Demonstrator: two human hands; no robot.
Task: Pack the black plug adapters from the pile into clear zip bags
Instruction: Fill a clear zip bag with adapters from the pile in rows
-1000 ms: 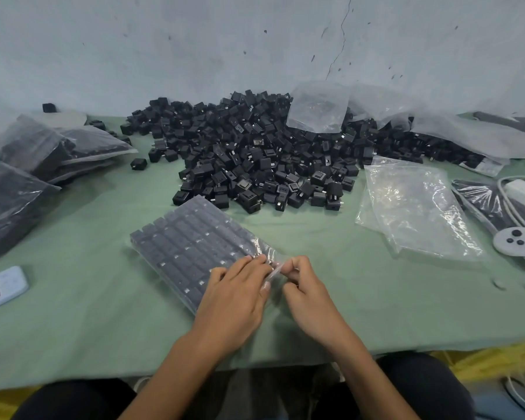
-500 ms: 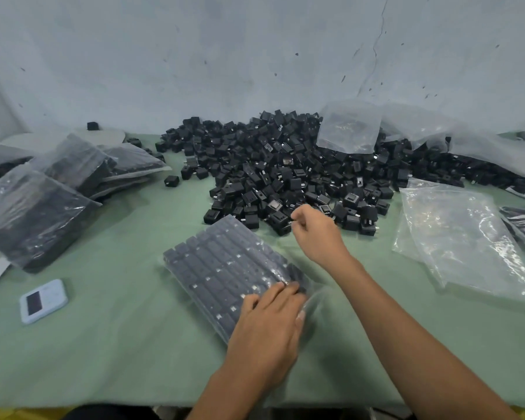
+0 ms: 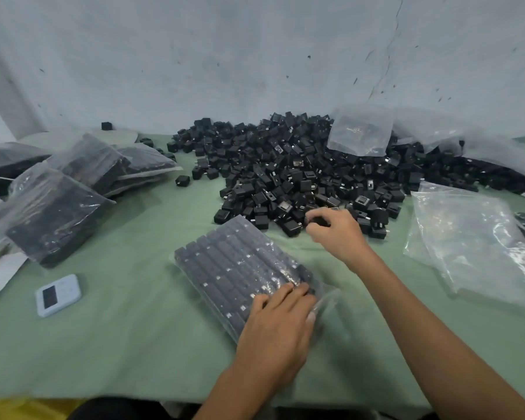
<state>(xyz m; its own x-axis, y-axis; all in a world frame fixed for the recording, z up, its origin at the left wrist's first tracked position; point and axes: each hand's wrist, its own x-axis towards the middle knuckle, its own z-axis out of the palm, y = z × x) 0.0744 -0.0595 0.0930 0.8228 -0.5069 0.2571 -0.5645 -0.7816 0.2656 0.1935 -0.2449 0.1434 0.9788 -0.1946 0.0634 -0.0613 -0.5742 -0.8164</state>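
Head view. Take the part-filled zip bag point(image 3: 240, 268) on the green desk point(image 3: 134, 344) as the landmark. It lies flat with rows of black adapters inside. Its long axis runs on a slant, from its far-left end to its near-right end, where loose plastic sticks out and the mouth appears to be.

The left hand point(image 3: 279, 325) lies on that near-right end, fingers straight and flat on the plastic, pinning the bag down and gripping nothing.

The right hand point(image 3: 334, 231) is just beyond the bag's far-right edge, at the near rim of the pile point(image 3: 300, 171). Its fingers and thumb are curled in and seem to pinch one plug adapter point(image 3: 317, 221), dark between the fingertips, though blur softens the detail.

So the piece to be packed sits beyond the bag on its right side, and the opening is at the near end under the left hand. I judge the coming move to be a short pull back toward the person along the bag's right edge. The right hand is the nearer one for it; the left would need to lift the flap.

Empty clear bags point(image 3: 473, 237) lie well right of the bag, filled ones point(image 3: 58, 207) well left.
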